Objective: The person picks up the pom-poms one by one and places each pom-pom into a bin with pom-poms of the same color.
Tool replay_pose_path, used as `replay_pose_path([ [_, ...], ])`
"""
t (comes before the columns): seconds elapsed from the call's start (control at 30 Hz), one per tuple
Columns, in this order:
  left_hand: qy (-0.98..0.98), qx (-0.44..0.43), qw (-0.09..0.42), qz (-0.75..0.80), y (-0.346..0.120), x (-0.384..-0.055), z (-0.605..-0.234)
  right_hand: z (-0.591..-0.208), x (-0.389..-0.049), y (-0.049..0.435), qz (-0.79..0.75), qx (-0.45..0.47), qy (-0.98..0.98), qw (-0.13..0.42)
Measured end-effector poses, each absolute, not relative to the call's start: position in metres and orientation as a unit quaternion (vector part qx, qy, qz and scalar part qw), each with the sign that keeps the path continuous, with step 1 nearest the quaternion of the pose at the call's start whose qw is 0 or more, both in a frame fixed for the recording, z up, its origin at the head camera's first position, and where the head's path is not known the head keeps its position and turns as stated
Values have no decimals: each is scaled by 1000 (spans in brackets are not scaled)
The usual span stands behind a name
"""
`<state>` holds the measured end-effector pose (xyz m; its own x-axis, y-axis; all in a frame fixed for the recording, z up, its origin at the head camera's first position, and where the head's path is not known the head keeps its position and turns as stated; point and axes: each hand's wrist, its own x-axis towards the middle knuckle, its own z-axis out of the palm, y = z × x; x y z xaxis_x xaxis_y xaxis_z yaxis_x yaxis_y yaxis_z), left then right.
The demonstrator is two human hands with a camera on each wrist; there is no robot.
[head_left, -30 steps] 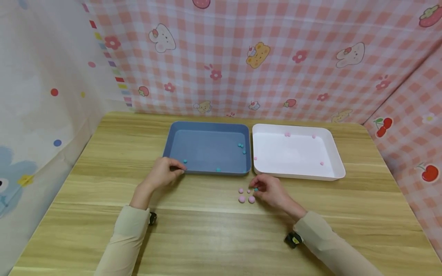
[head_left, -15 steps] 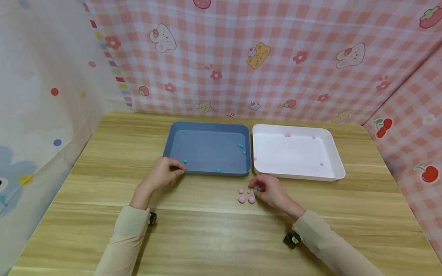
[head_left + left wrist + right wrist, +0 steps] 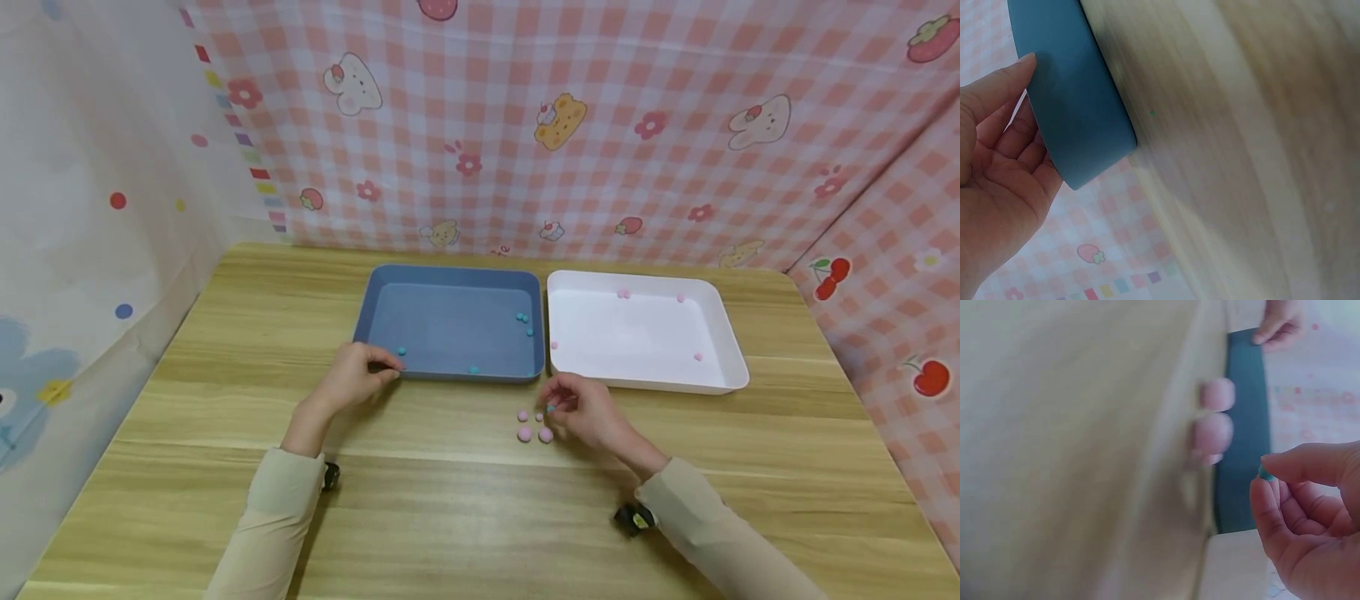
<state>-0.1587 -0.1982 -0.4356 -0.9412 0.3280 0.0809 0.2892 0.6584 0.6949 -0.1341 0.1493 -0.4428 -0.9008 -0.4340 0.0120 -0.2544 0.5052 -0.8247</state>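
Note:
My left hand [image 3: 356,375] pinches the near rim of the blue tray [image 3: 468,375] at its left corner. In the left wrist view the thumb lies at the rim, with the fingers behind the wall. Between the thumb and forefinger of my right hand [image 3: 588,410] is a small round teal bead [image 3: 1265,472], held close over the table in front of the gap between the trays. Several pink balls [image 3: 525,434] of differing sizes sit just left of my right fingertips. A few teal beads [image 3: 523,317] lie scattered in the blue tray.
To the right of the blue tray stands a white tray [image 3: 633,333] with several small pink beads [image 3: 624,294] inside. Both trays rest on the wooden table [image 3: 450,517]. A pink checked cloth [image 3: 495,125] hangs behind the table's far edge.
My right hand has taken the teal bead between its fingertips and raised it slightly off the table. The left hand keeps its place on the blue tray's rim.

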Motion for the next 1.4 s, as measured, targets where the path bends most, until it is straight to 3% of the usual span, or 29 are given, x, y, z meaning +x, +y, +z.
replay_pose_path([
  [0.23, 911, 171, 23, 375, -198, -159, -435, -421, -141, 139, -497, -210, 840, 57],
  [0.6, 910, 182, 7, 373, -198, -161, -438, -400, -160, 113, -519, -209, 827, 41],
  [1.4, 911, 178, 18, 371, -199, -160, -435, -389, -191, 59, -581, -158, 797, 43],
])
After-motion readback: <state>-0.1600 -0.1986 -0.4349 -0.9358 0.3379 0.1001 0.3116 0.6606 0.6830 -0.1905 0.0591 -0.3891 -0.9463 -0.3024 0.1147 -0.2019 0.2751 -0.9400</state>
